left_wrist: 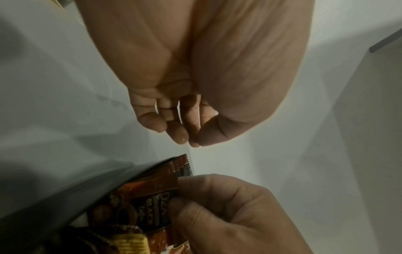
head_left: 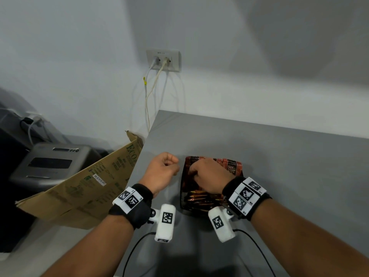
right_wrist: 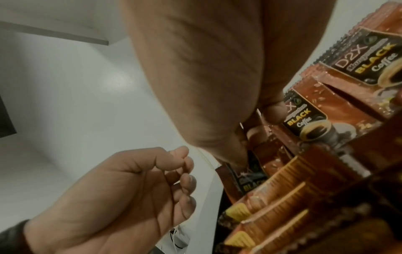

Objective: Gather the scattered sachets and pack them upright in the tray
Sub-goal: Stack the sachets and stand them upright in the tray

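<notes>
A dark tray [head_left: 182, 196] stands on the grey table [head_left: 289, 156], filled with brown black-coffee sachets [head_left: 234, 168]. Some stand upright at the far end [right_wrist: 309, 118]; gold-edged ones [right_wrist: 272, 197] are packed at the near end. My right hand [head_left: 200, 173] reaches into the tray from above and pinches one sachet [left_wrist: 152, 194] by its edge among the others. My left hand [head_left: 166, 166] hovers just left of the tray, fingers [left_wrist: 174, 130] loosely curled and holding nothing. I see no loose sachets on the table.
The table's left edge runs close beside my left hand. Past it stand an open cardboard box [head_left: 89, 182] and a grey machine [head_left: 52, 164]. A wall socket [head_left: 163, 60] with cables is behind. Black wrist-camera cables [head_left: 135, 248] lie on the near tabletop.
</notes>
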